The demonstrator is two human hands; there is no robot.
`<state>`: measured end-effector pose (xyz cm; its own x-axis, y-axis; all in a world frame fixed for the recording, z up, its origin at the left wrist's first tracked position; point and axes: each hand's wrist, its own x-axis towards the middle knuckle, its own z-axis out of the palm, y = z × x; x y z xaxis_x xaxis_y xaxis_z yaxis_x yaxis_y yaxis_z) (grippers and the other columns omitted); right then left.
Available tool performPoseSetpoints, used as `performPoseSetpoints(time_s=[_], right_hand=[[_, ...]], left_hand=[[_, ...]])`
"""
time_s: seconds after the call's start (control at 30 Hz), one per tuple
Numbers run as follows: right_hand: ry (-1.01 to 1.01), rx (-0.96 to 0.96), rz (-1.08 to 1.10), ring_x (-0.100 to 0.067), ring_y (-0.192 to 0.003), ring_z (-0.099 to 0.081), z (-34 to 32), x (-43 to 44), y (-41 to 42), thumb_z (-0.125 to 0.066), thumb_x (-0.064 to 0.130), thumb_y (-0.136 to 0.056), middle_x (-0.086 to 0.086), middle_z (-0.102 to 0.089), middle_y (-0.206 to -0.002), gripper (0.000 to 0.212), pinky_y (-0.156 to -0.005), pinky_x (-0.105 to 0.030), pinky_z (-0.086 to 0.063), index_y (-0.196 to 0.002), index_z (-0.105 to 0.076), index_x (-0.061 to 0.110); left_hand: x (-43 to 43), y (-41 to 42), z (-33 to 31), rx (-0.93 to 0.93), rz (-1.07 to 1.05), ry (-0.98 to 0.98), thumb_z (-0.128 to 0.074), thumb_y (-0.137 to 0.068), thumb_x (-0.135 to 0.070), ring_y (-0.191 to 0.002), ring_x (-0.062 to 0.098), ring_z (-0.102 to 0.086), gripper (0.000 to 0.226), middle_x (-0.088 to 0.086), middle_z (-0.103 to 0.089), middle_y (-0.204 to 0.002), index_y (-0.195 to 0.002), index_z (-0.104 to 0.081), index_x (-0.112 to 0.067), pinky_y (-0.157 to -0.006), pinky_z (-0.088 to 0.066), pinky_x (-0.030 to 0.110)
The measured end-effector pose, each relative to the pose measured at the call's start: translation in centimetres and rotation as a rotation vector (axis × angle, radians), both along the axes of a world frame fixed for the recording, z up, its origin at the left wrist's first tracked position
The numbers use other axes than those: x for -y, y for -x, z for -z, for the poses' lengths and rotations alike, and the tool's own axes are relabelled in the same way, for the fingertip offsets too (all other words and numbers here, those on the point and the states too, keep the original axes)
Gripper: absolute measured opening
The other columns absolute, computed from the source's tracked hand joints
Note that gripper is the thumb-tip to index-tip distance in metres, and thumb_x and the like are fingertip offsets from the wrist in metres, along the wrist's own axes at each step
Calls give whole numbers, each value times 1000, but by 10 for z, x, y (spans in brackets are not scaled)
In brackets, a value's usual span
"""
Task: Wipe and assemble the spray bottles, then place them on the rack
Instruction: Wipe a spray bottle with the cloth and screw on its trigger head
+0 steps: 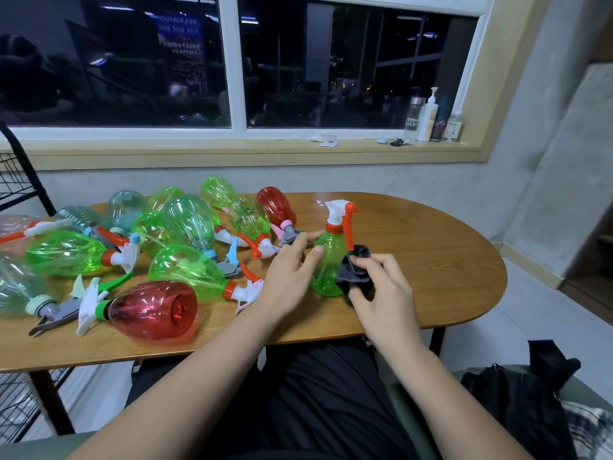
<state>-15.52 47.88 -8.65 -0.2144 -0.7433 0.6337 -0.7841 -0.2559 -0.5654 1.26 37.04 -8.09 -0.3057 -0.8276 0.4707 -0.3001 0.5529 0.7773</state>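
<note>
Black wire rack (15,180): far left, cut off by the frame edge. Heap of clear green, red and bluish plastic spray bottles (192,220) lies overlapping on the oval wooden table (431,260); count uncertain. Left hand (292,263): fingers loosely extended, thumb tip touching the upright green spray bottle (326,263). Right hand (381,290) grips a dark grey cloth (356,270) against that bottle's side, hiding part of it.
</note>
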Motion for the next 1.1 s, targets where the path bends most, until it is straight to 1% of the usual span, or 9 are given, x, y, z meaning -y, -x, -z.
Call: performPoseSetpoints(time_s=[0.17,0.27,0.37,0.5,0.6,0.67,0.87,1.0,1.1], right_hand=[[-220,-58,72,-17,-99,-61,3,8,12,-72,10,-90,9,-55,-111,31,-80,-30,-51,-119,-69,20],[-226,-4,64,-14,-100,-63,-9,15,18,-74,7,-85,9,-61,-109,34,-78,-12,-43,-116,-74,22],[-48,92,45,2,-98,-62,-25,13,14,-76,1,-82,11,-67,-112,42,-85,0,-39,-119,-78,21],[130,214,4,2,-109,-66,-30,13,0,-76,-2,-83,13,-71,-121,49,-97,-17,-51,-124,-75,26],[137,348,-27,-6,-113,-68,-26,12,-6,-79,5,-86,15,-72,-121,50,-99,-32,-58,-124,-66,35],[163,315,-23,-8,-113,-69,-24,13,-6,-80,8,-89,14,-72,-121,47,-97,-37,-59,-126,-66,34],[239,113,22,-9,-125,-66,-18,18,0,-78,-1,-91,3,-74,-130,39,-108,-23,-50,-126,-77,16],[93,71,40,-3,-99,-64,-14,16,11,-78,-1,-86,8,-72,-112,36,-88,-3,-41,-118,-77,17],[-70,40,68,-8,-85,-61,-8,14,19,-77,5,-82,10,-68,-102,30,-73,-9,-42,-106,-72,23]], left_hand=[[-6,0,-4,8,5,16,-60,-104,-52,-94,1,-58,40,-22,-61,-127,-142,-56,-39,-85,-48,25],[-7,0,-5,31,1,41,-64,-101,-51,-93,0,-54,47,-16,-54,-115,-146,-54,-42,-83,-41,11],[-8,0,-7,21,1,49,-70,-99,-46,-91,-5,-51,47,-15,-47,-104,-144,-58,-37,-82,-36,2],[-6,1,-5,1,-12,63,-75,-95,-45,-108,-8,-54,45,-16,-53,-118,-133,-59,-27,-84,-40,4],[-5,0,-5,23,-3,72,-77,-95,-41,-116,-11,-55,39,-27,-57,-121,-125,-53,-37,-84,-42,5],[-5,0,-5,32,13,51,-76,-96,-41,-118,-16,-54,39,-35,-57,-122,-126,-51,-40,-86,-42,2],[-4,1,-3,-60,56,-24,-60,-107,-39,-127,-9,-57,26,-28,-65,-132,-132,-58,-32,-101,-47,14],[-9,1,-6,-87,62,-47,-59,-108,-32,-117,-15,-58,19,-38,-64,-117,-127,-59,-37,-89,-44,3],[-8,0,-7,-75,45,-14,-63,-105,-39,-116,-10,-60,23,-28,-66,-121,-127,-59,-34,-91,-48,11]])
